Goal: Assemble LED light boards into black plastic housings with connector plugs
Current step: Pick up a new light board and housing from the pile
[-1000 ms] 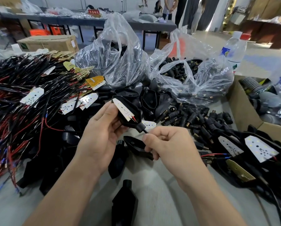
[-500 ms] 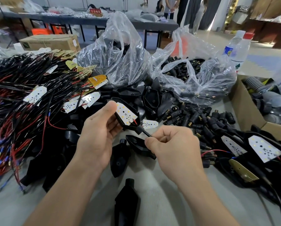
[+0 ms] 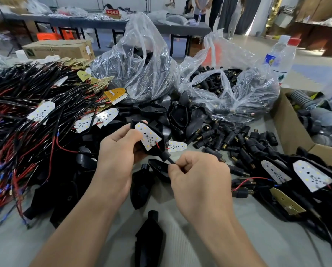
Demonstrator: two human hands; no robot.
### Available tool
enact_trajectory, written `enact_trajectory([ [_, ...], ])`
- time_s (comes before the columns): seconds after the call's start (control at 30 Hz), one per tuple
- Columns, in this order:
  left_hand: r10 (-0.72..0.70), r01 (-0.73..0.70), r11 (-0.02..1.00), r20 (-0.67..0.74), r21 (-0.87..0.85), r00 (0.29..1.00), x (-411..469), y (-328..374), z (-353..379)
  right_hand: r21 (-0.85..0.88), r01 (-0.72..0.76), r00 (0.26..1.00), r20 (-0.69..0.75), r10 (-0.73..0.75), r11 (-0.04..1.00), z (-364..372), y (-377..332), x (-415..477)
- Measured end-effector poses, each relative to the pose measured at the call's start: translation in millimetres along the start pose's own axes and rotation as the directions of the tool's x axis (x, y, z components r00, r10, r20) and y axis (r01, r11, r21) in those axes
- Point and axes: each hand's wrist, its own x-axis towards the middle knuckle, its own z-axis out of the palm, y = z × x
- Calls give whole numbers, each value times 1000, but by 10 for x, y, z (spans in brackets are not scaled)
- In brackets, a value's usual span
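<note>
Head cam: I saw L hand (image 3: 118, 151) gripping housing (image 3: 163, 148) w/ board (image 3: 147, 136), R hand (image 3: 199, 176) pinching wire (image 3: 171, 161); hard tug could've unseated board.

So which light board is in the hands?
The board in the housing the left hand grips, its wire pinched by the right hand; the others lie untouched.

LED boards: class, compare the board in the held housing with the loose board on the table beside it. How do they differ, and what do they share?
The held board sits in a black housing gripped by the left hand; the loose board lies bare on the table. The held board's narrow end points up-left; the loose board's points right. Both are white, tapered and dotted with LEDs.
</note>
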Motion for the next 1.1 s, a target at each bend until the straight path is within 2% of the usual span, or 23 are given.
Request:
enact_trajectory([
  [0.13, -32, 31, 999, -27, -42, 999, 19, 1, -26, -63, 48, 999, 17, -47, 997, -21, -65, -51],
  [0.33, -58, 54, 982, -16, -180, 998, 123, 13, -171, -71, 5, 1000, 20, -4, 997, -70, -112, -63],
  [0.43, -66, 68, 985, 17, -158, 998, 155, 4, -200, -94, 32, 999, -8, -33, 995, -67, -87, -51],
  [0.57, -89, 95, 994, 109, -56, 990, 163, 18, -236, -158, 155, 972, -155, -179, 975, -64, -14, -20],
  [0.63, -127, 140, 986, 133, -94, 983, 179, 41, -268, -167, 221, 926, -275, -260, 961, -78, -1, 4],
  [0.73, -192, 226, 954, 179, -196, 965, 166, 82, -278, -166, 377, 770, -491, -408, 911, -83, 42, 38],
  [0.87, -256, 319, 839, 197, -441, 946, 151, 102, -273, -156, 423, 662, -619, -422, 893, -199, 57, 47],
  [0.93, -265, 308, 829, 157, -467, 951, 154, 95, -253, -155, 509, 571, -675, -467, 847, -276, 19, 9],
  [0.97, -274, 299, 838, 121, -456, 954, 162, 77, -244, -114, 559, 576, -659, -483, 821, -290, 4, -1],
  [1.0, -282, 290, 846, 86, -447, 955, 172, 53, -237, -22, 560, 653, -603, -458, 828, -285, -8, -3],
  [1.03, -289, 284, 852, 57, -440, 956, 181, 27, -232, 60, 476, 783, -484, -391, 877, -264, -12, 5],
  [1.07, -292, 280, 858, 40, -430, 956, 180, 14, -220, 94, 332, 908, -303, -291, 939, -215, -14, 16],
  [1.1, -290, 277, 867, 32, -413, 956, 182, 1, -214, 139, 178, 981, -103, -165, 974, -156, -6, 30],
])
